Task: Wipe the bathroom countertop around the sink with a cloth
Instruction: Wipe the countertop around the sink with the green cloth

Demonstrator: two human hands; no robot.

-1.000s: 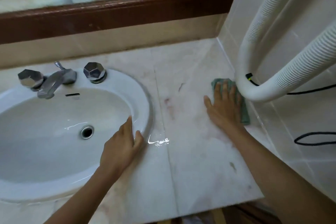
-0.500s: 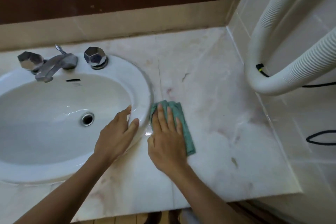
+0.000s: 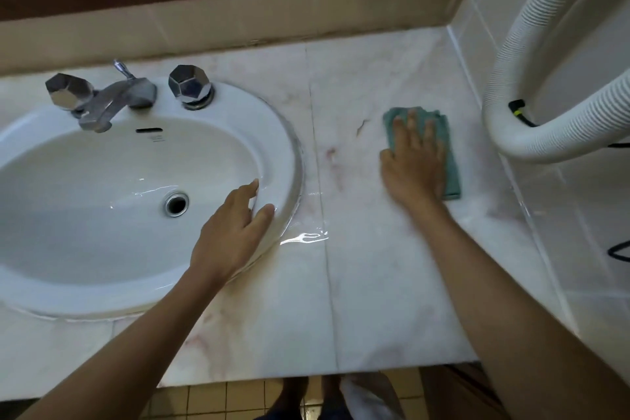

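Mid-wipe, I judge: my right grip [image 3: 414, 160], fingers straight, presses the folded teal cloth [image 3: 450, 170] onto the pale marble worktop [image 3: 375, 266] right of the white oval sink [image 3: 288, 147]. My left grip [image 3: 235, 232] rests loose on its rim. The next stroke calls for steady, flat pressure.

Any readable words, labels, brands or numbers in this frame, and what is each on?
No text can be read.
Small grey mark on the sink, just below the overflow slot: possibly a maker's stamp, too small and blurred to read.
Cloth and hose: no lettering visible.
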